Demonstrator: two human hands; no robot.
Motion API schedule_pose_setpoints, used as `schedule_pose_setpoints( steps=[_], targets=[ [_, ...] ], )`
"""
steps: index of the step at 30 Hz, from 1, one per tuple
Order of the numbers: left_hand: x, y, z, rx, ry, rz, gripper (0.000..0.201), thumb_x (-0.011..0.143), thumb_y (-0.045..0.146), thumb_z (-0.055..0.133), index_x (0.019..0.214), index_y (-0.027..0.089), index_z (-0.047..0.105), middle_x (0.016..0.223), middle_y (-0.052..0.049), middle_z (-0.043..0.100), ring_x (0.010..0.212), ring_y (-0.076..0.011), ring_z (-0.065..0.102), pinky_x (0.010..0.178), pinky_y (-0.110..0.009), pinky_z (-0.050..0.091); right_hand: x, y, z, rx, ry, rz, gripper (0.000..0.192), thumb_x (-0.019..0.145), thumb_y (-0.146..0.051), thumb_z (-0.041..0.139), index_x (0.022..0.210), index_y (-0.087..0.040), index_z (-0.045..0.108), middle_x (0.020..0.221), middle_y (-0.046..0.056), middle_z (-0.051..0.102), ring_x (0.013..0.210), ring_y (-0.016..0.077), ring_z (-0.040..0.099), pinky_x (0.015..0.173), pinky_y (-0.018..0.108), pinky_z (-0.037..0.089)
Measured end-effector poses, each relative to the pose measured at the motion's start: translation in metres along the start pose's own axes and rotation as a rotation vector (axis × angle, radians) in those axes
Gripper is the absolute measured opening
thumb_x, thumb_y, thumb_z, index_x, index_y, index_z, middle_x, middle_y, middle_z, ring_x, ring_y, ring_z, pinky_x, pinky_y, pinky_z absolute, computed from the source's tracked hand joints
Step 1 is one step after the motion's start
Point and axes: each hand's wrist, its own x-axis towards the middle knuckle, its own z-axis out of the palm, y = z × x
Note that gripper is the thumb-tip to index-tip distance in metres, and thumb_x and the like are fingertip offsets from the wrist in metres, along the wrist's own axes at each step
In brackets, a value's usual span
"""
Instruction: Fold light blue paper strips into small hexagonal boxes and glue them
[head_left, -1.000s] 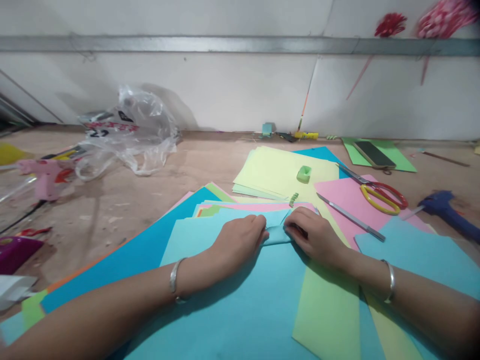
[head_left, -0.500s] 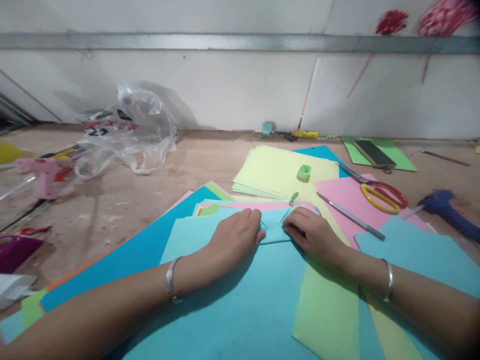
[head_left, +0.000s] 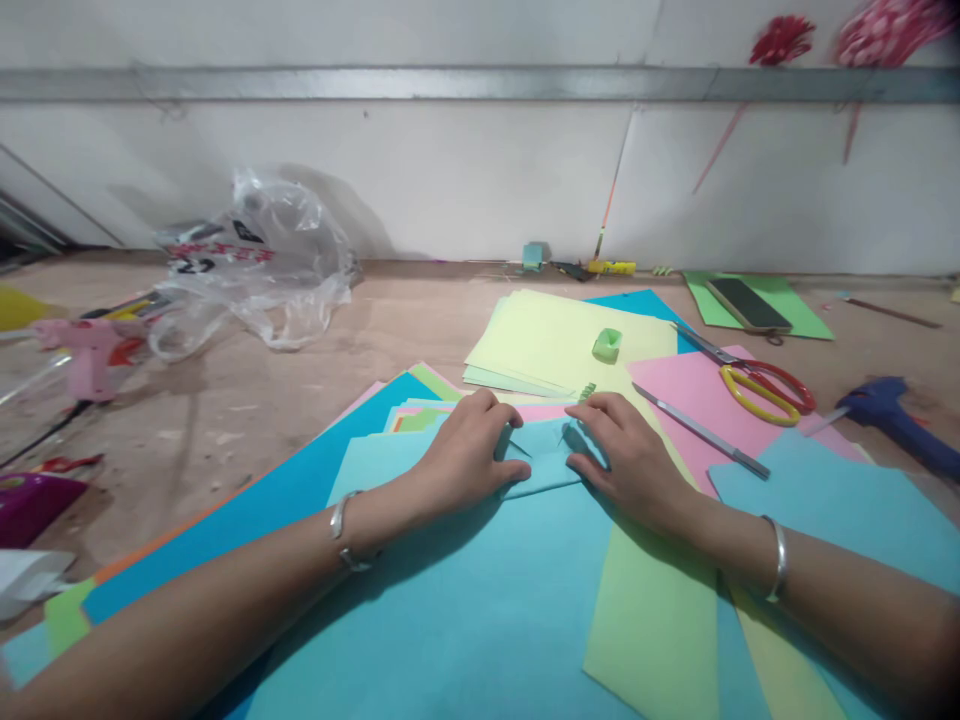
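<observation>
A light blue paper sheet (head_left: 465, 600) lies in front of me on a spread of coloured sheets. Its far edge is folded back into a small flap (head_left: 541, 455). My left hand (head_left: 466, 450) lies on the flap's left end, fingers bent over the fold. My right hand (head_left: 626, 455) lies on its right end, fingertips pressing the paper. Both wrists wear a silver bangle. A small folded green paper piece (head_left: 587, 391) lies just beyond my fingers.
Yellow sheets (head_left: 555, 345) carry a green block (head_left: 607, 344). To the right lie a metal craft knife (head_left: 701, 431), red and yellow scissors (head_left: 754, 382), a blue glue gun (head_left: 896, 425) and a phone (head_left: 748, 305). A plastic bag (head_left: 259, 265) and pink glue gun (head_left: 90, 350) are at left.
Both hands have slid a little away from me along the folded flap. Their fingers have spread from curled to flatter on the paper. The flap between them shows more.
</observation>
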Motion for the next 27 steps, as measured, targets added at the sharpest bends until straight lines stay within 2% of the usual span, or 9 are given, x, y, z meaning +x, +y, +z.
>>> schedule_pose_setpoints(
  steps=[4,7,9,11,13,14,16,20,27],
  targets=[
    [0.005,0.004,-0.003,-0.061,-0.031,-0.054,0.031,0.063,0.026,0.080,0.077,0.019,0.052,0.084,-0.002,0.056,0.081,-0.0201,0.052,0.068,-0.030,0.040,0.001,0.002,0.000,-0.023,0.016,-0.031,0.057,0.085,-0.020,0.061,0.139,-0.014,0.043,0.133,0.020,0.052,0.122,0.0332,0.048,0.099,0.053,0.046],
    [0.005,0.007,-0.005,-0.071,-0.107,-0.030,0.029,0.069,0.021,0.073,0.063,0.019,0.045,0.066,0.003,0.051,0.065,-0.0147,0.046,0.059,-0.026,0.032,0.002,0.003,-0.001,0.022,-0.010,-0.052,0.059,0.084,-0.019,0.062,0.140,-0.013,0.043,0.124,0.019,0.060,0.116,0.0323,0.052,0.096,0.052,0.046],
    [0.002,0.007,-0.005,-0.060,-0.119,0.024,0.028,0.071,0.019,0.070,0.061,0.018,0.044,0.062,0.004,0.049,0.061,-0.0132,0.043,0.058,-0.025,0.029,0.002,0.002,-0.002,0.046,-0.015,-0.045,0.048,0.083,-0.017,0.063,0.130,-0.013,0.053,0.111,0.016,0.064,0.106,0.0305,0.056,0.089,0.049,0.048],
    [0.000,0.007,-0.004,-0.033,-0.102,0.085,0.023,0.073,0.018,0.068,0.063,0.018,0.048,0.063,0.003,0.051,0.061,-0.0132,0.043,0.057,-0.025,0.029,0.002,0.002,-0.003,0.064,-0.007,-0.049,0.026,0.083,-0.015,0.062,0.109,-0.016,0.063,0.099,0.013,0.065,0.095,0.0271,0.056,0.080,0.042,0.048],
    [-0.003,0.006,-0.004,0.009,-0.081,0.154,0.010,0.075,0.015,0.066,0.072,0.018,0.056,0.068,0.001,0.057,0.065,-0.0149,0.047,0.059,-0.025,0.031,0.002,0.001,-0.004,0.071,0.006,-0.086,0.012,0.083,-0.010,0.057,0.088,-0.019,0.065,0.087,0.008,0.064,0.085,0.0232,0.055,0.073,0.037,0.044],
    [-0.004,0.006,-0.004,0.042,-0.075,0.195,0.006,0.076,0.013,0.064,0.077,0.018,0.061,0.072,0.000,0.059,0.068,-0.0161,0.050,0.060,-0.026,0.032,0.003,0.001,-0.004,0.072,0.015,-0.110,0.015,0.082,-0.007,0.055,0.081,-0.019,0.063,0.082,0.006,0.063,0.082,0.0216,0.054,0.071,0.035,0.042],
    [-0.006,0.007,-0.005,0.151,-0.073,0.287,0.015,0.078,0.007,0.059,0.085,0.019,0.065,0.077,-0.002,0.063,0.074,-0.0183,0.053,0.063,-0.028,0.033,0.003,0.002,-0.004,0.068,0.022,-0.149,0.021,0.079,-0.002,0.051,0.075,-0.020,0.062,0.079,0.004,0.062,0.079,0.0200,0.053,0.071,0.034,0.039],
    [-0.010,0.013,-0.007,0.407,-0.079,0.417,0.017,0.085,0.007,0.054,0.078,0.018,0.066,0.077,-0.005,0.063,0.071,-0.0196,0.051,0.062,-0.032,0.032,0.004,0.002,-0.005,0.035,-0.023,-0.204,0.024,0.081,0.000,0.048,0.075,-0.019,0.061,0.081,0.004,0.067,0.081,0.0187,0.056,0.072,0.033,0.038],
    [-0.026,0.028,-0.010,0.533,-0.114,0.402,0.019,0.078,0.000,0.054,0.073,0.016,0.062,0.079,-0.009,0.061,0.072,-0.0230,0.050,0.059,-0.035,0.033,0.001,-0.004,-0.009,-0.114,-0.062,-0.262,0.028,0.092,-0.003,0.044,0.074,-0.017,0.061,0.081,0.006,0.069,0.081,0.0187,0.055,0.071,0.033,0.035]
  ],
)
